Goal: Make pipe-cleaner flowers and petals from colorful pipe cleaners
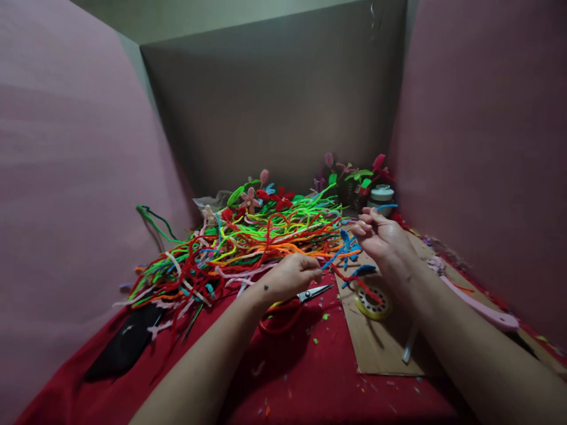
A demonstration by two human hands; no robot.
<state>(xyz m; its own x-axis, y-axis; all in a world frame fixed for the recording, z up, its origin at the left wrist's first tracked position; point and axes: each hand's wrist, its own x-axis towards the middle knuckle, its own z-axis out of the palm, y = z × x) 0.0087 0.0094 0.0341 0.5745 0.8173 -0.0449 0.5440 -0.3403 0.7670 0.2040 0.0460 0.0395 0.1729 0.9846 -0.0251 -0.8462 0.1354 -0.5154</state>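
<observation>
A blue fuzzy stem [335, 257] slants up between my two hands. My left hand [295, 274] pinches its lower end, above red-handled scissors [281, 319] lying on the red cloth. Higher and to the right, my right hand [383, 239] has closed fingers round the stem, and a blue tip sticks out past them. Blue looped pieces [349, 245] show between the hands. Below them a red stem [357, 282] and a dark blue piece [364, 270] are by a yellow tape roll [374, 304] on cardboard [354, 330].
A large pile of colourful fuzzy stems [266, 236] spreads behind my left hand, with fuzzy flowers [283, 199] at its back. A lidded jar [381, 195] stands back right. A pink-handled tool [481, 307] lies right, a black pouch [126, 342] left. Pink panels flank the red cloth [310, 378].
</observation>
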